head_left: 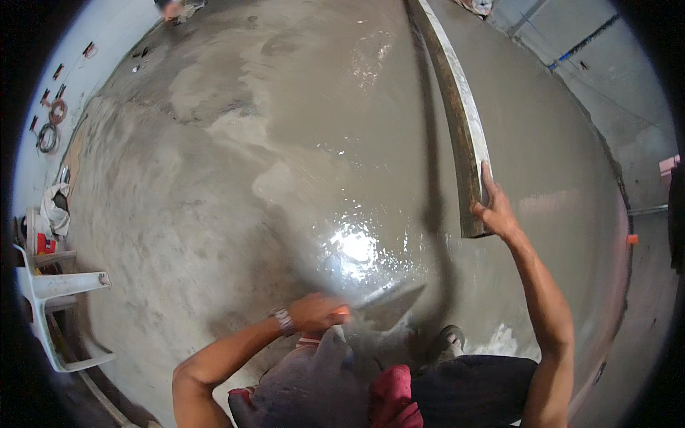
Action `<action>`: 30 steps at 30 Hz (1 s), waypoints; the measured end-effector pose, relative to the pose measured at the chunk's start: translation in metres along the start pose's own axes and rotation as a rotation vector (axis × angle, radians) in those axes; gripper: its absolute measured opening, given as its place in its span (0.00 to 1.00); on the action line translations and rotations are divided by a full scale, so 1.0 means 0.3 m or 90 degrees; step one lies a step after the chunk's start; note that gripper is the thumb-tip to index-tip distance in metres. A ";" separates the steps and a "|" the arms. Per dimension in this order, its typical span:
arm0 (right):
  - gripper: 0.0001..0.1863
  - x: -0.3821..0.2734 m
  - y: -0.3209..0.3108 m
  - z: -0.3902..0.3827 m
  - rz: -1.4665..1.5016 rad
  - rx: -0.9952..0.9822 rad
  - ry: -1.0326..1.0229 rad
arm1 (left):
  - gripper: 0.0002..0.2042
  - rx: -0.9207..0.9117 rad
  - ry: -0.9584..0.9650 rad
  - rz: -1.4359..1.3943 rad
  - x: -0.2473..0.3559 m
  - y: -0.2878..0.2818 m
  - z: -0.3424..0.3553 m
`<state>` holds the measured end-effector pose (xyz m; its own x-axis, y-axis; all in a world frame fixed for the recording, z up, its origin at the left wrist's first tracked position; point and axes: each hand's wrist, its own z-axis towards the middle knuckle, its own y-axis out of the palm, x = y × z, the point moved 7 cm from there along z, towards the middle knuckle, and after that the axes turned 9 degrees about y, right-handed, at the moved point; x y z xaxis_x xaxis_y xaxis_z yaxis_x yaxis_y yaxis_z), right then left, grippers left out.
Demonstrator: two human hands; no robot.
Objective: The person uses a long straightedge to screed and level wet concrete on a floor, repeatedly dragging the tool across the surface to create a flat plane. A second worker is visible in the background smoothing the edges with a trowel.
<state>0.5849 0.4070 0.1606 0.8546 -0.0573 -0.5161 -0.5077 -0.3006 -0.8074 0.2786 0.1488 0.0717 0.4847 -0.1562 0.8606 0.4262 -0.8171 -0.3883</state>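
My left hand (317, 312), wearing a metal watch, grips an orange-handled trowel (340, 312) low over wet grey cement, near my legs; its blade is blurred against the cement. My right hand (497, 210) is closed around the near end of a long straightedge bar (457, 103), pale on top and dirty brown on the side, which stretches away to the far edge of the view. Glossy wet screed (371, 164) lies beneath both hands, with a bright light reflection in the middle and a rougher, duller surface toward the left.
A white plastic chair (68, 285) lies at the left beside a bucket (36, 232) and sacking (53, 210). Coiled hoses (48, 138) hang on the left wall (78, 64). The right wall (599, 85) has pipes. At the top left is a small blurred shape I cannot make out.
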 end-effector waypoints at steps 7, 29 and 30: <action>0.50 0.008 -0.003 -0.012 0.022 0.022 0.022 | 0.25 -0.280 -0.031 0.026 -0.025 0.072 0.184; 0.50 0.007 0.008 -0.014 0.039 0.014 0.033 | 0.16 -0.060 -0.035 0.110 -0.069 -0.186 -0.086; 0.50 0.011 0.017 -0.008 0.044 0.014 0.014 | 0.17 -0.102 -0.038 0.138 -0.075 -0.116 -0.075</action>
<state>0.5854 0.4029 0.1553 0.8194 -0.0984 -0.5647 -0.5678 -0.2744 -0.7761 0.2356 0.1683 0.0734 0.5972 -0.3079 0.7407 0.1843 -0.8460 -0.5003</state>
